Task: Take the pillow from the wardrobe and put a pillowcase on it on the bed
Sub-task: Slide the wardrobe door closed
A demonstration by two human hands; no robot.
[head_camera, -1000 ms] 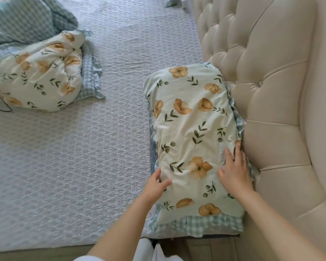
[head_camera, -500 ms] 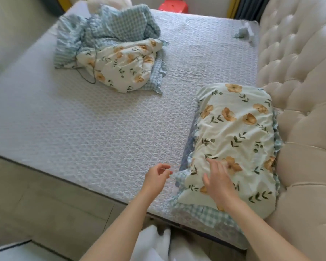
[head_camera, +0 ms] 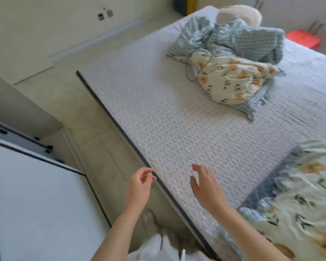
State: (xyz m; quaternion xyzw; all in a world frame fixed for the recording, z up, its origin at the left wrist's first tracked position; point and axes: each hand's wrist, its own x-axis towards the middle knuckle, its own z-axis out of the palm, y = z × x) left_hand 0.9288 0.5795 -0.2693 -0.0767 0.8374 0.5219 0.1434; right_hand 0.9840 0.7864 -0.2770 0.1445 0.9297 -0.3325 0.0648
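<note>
A pillow in a pale green floral pillowcase with a blue checked frill (head_camera: 299,200) lies on the bed (head_camera: 186,119) at the lower right, partly cut off by the frame edge. My left hand (head_camera: 139,185) hovers over the bed's near edge, fingers loosely curled, holding nothing. My right hand (head_camera: 205,185) hangs above the quilted cover just left of the pillow, fingers spread and empty. Neither hand touches the pillow.
A crumpled heap of floral and blue checked bedding (head_camera: 231,63) lies at the far side of the bed, with a white plush thing (head_camera: 239,16) behind it. A red stool (head_camera: 303,38) stands beyond. A white wardrobe panel (head_camera: 36,204) is at the left, tiled floor between.
Both hands came off the cased pillow and moved left to the bed's edge. My view swung left, so the pillow slid to the lower right and the headboard left the frame.
</note>
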